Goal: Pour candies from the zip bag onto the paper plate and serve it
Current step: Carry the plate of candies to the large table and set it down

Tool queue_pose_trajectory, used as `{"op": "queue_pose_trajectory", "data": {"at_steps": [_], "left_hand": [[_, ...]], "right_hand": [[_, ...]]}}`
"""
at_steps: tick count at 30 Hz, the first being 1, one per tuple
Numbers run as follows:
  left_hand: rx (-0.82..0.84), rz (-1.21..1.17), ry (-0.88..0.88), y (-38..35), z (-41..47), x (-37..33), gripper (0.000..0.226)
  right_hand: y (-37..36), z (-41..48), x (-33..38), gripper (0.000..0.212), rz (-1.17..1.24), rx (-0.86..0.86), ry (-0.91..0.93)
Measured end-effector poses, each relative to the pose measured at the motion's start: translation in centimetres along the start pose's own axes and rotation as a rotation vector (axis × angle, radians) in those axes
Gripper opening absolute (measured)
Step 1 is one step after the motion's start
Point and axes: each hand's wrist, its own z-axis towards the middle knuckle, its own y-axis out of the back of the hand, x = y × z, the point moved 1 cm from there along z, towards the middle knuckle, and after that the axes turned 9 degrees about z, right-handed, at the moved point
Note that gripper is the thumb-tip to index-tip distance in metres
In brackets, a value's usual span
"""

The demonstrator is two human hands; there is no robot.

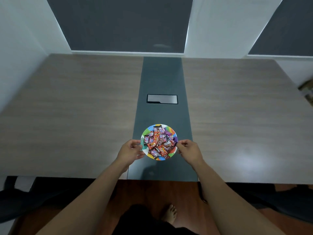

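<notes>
A round, brightly coloured paper plate (171,131) sits over the dark grey centre strip of the table, near the front edge. It is heaped with several wrapped candies (158,142) in red, pink and black wrappers. My left hand (130,150) pinches the plate's left rim, fingers curled onto it. My right hand (188,150) pinches the right rim in the same way. Whether the plate rests on the table or is slightly lifted, I cannot tell. No zip bag is in view.
The wooden table (76,107) stretches wide to left and right. A rectangular cable hatch (162,99) lies in the grey strip (162,77) beyond the plate. A blurred brown object (307,90) shows at the right edge. Walls stand behind the table.
</notes>
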Motion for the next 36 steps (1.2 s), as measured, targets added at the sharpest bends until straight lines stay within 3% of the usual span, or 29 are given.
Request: {"op": "queue_pose_trajectory", "data": {"at_steps": [18,27,36], "left_hand": [[-0.004,0.09,-0.085,-1.2,21.8,-11.3,0.018],[-0.004,0.092,-0.007,-2.6,31.9,-14.6,0.012],[-0.07,0.081,0.123,-4.8,42.0,-14.5,0.01]], "right_hand": [[-2.3,20.0,6.2,0.015,0.099,-0.115,-0.124],[-3.4,30.4,8.1,0.022,0.03,-0.075,-0.203],[-5.3,40.9,7.4,0.01,-0.064,-0.003,-0.236]]}}
